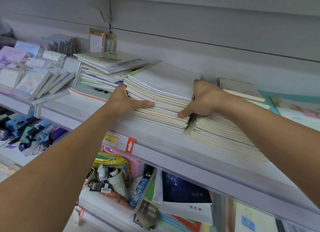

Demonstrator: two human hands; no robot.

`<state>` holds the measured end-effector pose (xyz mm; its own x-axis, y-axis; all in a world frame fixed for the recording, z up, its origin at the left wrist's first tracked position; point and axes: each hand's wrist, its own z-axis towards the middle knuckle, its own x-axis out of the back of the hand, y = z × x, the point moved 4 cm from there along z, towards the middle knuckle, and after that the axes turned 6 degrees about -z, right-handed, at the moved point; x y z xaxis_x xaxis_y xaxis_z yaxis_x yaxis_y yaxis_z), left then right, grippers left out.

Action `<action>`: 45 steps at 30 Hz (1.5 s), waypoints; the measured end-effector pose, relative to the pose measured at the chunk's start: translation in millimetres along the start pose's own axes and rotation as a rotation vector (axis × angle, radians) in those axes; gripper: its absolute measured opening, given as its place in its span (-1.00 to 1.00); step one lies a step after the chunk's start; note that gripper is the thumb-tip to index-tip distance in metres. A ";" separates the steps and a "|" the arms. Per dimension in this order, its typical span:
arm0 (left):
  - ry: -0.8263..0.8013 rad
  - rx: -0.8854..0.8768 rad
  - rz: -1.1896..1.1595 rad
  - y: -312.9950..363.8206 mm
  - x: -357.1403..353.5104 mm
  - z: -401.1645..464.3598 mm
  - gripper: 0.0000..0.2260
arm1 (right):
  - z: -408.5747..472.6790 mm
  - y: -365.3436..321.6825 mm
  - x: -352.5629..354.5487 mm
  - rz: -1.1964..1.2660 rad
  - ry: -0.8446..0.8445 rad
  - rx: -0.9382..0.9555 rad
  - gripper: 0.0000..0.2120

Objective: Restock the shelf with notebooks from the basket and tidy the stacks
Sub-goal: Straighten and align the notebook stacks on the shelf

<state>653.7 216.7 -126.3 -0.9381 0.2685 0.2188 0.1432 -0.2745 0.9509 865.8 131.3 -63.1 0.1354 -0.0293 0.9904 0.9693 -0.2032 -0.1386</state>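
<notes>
Soft, even, cool-tinted light, no glare. Wide-angle distortion bends the shelf [173, 145] edges. Left-hand merchandise [31, 72] is blurred.

A price tag [115, 140] clipped to the front edge of the shelf [173, 145] reads "6.00" on its yellow part, and a white arrow on its red end points up; its small print is too fine to read. On the shelf below, a white notebook [188, 212] carries the characters "作文本". The dark starry notebook [183, 188] above it shows the same three characters upside down. A black packet [100, 186] bears a barcode, its digits unreadable.
</notes>
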 end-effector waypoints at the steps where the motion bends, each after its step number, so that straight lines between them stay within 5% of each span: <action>1: -0.003 0.004 0.000 -0.2 -0.7 -0.1 -0.57 | -0.8 0.9 0.2 -0.030 -0.023 0.000 -0.29; 6: 0.035 0.004 0.006 4.8 -5.1 -4.0 -0.70 | 2.0 7.4 -3.6 -0.020 -0.048 0.031 -0.14; 10: 0.037 -0.017 0.048 7.0 -7.4 -3.9 -0.72 | 0.5 12.7 -5.3 0.041 0.007 0.009 -0.33; 17: 0.018 -0.009 0.068 6.9 -5.9 -3.4 -0.76 | -4.7 10.1 -7.4 0.041 0.054 0.024 -0.35; 19: 0.032 -0.004 0.054 8.2 -4.8 -4.7 -0.76 | -5.4 9.8 -6.9 0.045 0.048 0.037 -0.23; 22: 0.028 -0.008 0.046 9.6 -5.1 -6.6 -0.74 | -5.6 5.6 -10.8 -0.021 -0.062 0.023 0.27; 24: -0.007 0.006 0.054 7.6 -5.3 -6.4 -0.67 | -4.1 3.5 -12.7 -0.029 -0.068 0.025 0.36; 27: -0.043 0.022 0.065 4.1 -4.7 -4.9 -0.54 | -0.6 7.7 -13.0 0.034 -0.061 0.024 0.25; 30: -0.043 0.005 0.050 6.2 -5.7 -6.3 -0.65 | 1.5 12.4 -11.6 0.111 -0.011 0.043 0.04; 37: -0.042 -0.003 0.025 7.6 -6.9 -9.0 -0.65 | -4.9 5.7 -11.5 -0.090 0.161 0.125 0.24; 45: -0.077 0.002 0.026 7.5 -5.8 -7.2 -0.55 | -8.1 3.7 -7.7 -0.071 0.172 0.096 0.30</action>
<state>657.9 206.5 -122.0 -0.9069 0.3319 0.2597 0.1679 -0.2808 0.9450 866.6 122.8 -71.2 0.0368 -0.1865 0.9818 0.9913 -0.1172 -0.0594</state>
